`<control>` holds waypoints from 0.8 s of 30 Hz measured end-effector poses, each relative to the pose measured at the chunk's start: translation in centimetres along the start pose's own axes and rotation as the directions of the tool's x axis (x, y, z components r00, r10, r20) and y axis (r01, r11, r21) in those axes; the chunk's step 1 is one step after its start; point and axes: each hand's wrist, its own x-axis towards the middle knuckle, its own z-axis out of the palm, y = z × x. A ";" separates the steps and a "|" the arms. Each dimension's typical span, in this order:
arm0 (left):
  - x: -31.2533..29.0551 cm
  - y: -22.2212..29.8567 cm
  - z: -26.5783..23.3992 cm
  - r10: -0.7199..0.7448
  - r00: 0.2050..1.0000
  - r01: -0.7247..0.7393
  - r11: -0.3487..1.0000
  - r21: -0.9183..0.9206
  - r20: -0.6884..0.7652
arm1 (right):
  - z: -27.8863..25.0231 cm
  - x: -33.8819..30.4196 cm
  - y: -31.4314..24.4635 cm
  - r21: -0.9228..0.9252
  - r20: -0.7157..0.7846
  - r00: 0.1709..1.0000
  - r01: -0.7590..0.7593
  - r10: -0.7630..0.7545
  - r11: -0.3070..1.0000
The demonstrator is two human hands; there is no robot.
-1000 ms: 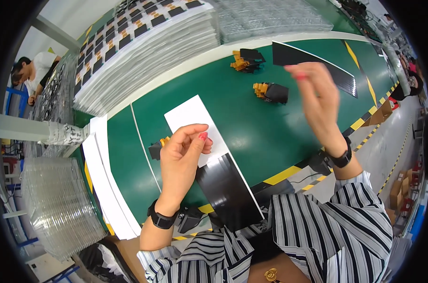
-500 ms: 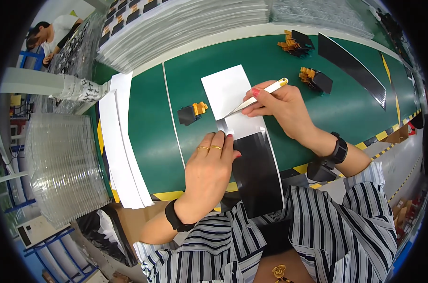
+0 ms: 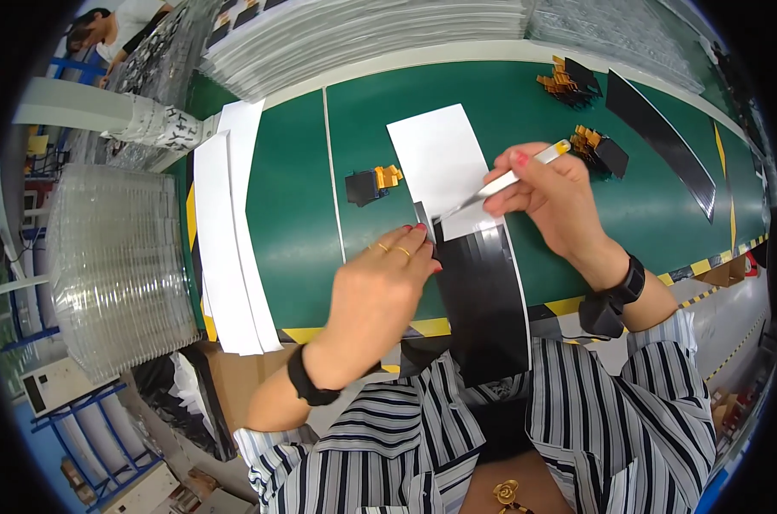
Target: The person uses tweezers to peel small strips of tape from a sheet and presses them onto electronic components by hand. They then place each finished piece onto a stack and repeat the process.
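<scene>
My right hand holds white tweezers between thumb and fingers. Their tip meets the left border of a long black sheet, where a white backing sheet covers its far part. With bent fingers pressed together, my left hand grips that same border just short of the tip; what lies under the fingertips is hidden. A narrow dark strip shows beyond them. Left of the white sheet lies a small stack of black screen-like panels with orange flex tails.
Two more panel stacks, one far and one nearer, lie at right beside a black strip. White sheets lie at the table's left end. Piled clear trays line the back. Another person sits far left.
The view has shifted slightly. My right hand has brought the tweezers' tip nearer along the sheet's left border. My left fingertips have moved a little left, still at that border.
</scene>
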 end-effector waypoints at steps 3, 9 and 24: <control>0.8 -1.4 -2.2 -0.070 0.992 0.065 0.996 -0.053 -0.106 | 0.0 -0.6 -0.7 0.013 -0.025 0.999 0.042 -0.042 0.999; 2.5 -2.1 -3.4 -0.208 0.965 0.241 0.943 0.229 -0.157 | -0.2 -1.9 -2.3 0.012 -0.039 0.995 0.094 -0.093 0.996; 0.1 1.5 -2.3 -0.109 0.991 0.123 0.974 0.191 -0.081 | -1.3 -3.3 -3.7 0.035 -0.016 0.990 0.143 -0.143 0.989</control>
